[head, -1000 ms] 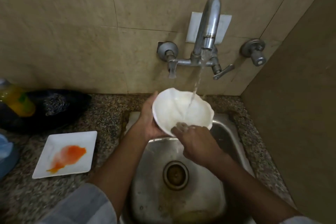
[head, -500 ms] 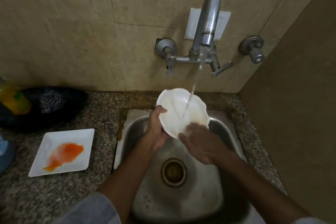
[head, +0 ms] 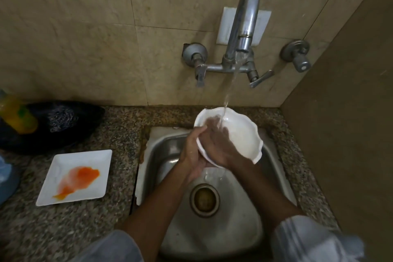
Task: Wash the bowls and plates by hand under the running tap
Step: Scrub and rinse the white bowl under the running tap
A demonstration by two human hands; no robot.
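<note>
A white scalloped bowl [head: 242, 136] is held over the steel sink [head: 161, 155] under the stream from the tap [head: 244, 27]. My left hand [head: 191, 151] grips the bowl's near left rim from below. My right hand [head: 217, 142] lies flat inside the bowl, fingers spread against its inner wall where the water lands. A white square plate [head: 63, 164] smeared with orange sauce rests on the granite counter to the left.
A black bag [head: 63, 123] and a yellow bottle [head: 17, 115] sit at the back left of the counter. A blue object [head: 6, 178] shows at the left edge. A wall stands close on the right. The drain [head: 205, 200] is below the hands.
My right hand has moved from the bowl's near rim up into its inside. The bowl has tipped flatter and shifted slightly right under the stream.
</note>
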